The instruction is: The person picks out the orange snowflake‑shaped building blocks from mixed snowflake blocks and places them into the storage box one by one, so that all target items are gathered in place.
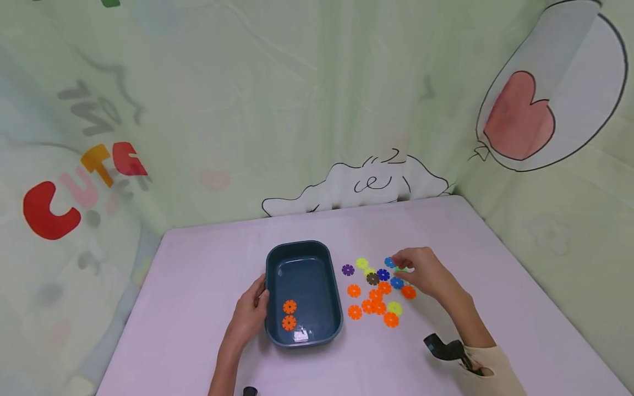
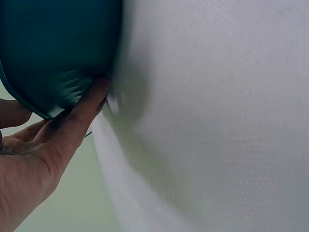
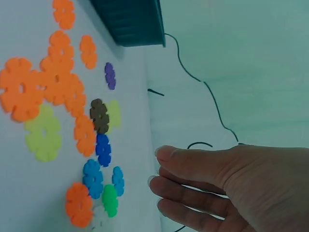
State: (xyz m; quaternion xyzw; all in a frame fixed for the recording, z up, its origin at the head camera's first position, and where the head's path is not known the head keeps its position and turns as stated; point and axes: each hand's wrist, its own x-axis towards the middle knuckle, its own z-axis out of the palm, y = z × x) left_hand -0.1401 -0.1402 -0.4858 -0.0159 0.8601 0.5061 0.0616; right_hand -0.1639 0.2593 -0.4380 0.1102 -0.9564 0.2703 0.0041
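A dark blue rectangular tray (image 1: 307,283) stands on the table, with two orange notched plastic discs (image 1: 289,314) inside near its front left. My left hand (image 1: 249,314) grips the tray's left side; in the left wrist view, the thumb is at the rim and the fingers lie against the outer wall. To the right of the tray lie several loose discs: orange (image 1: 354,291), purple (image 1: 348,270), brown (image 3: 99,116), yellow-green (image 1: 394,308), blue (image 1: 397,282) and green (image 3: 110,200). Over the far right of these hovers my right hand (image 3: 207,181), its fingers loosely bent with nothing between them.
A pale lilac cloth covers the table (image 1: 198,308). Printed curtains (image 1: 277,110) hang behind it and along both sides. A black device (image 1: 446,348) is attached at the right sleeve, and part of another (image 1: 250,391) shows near the left forearm.
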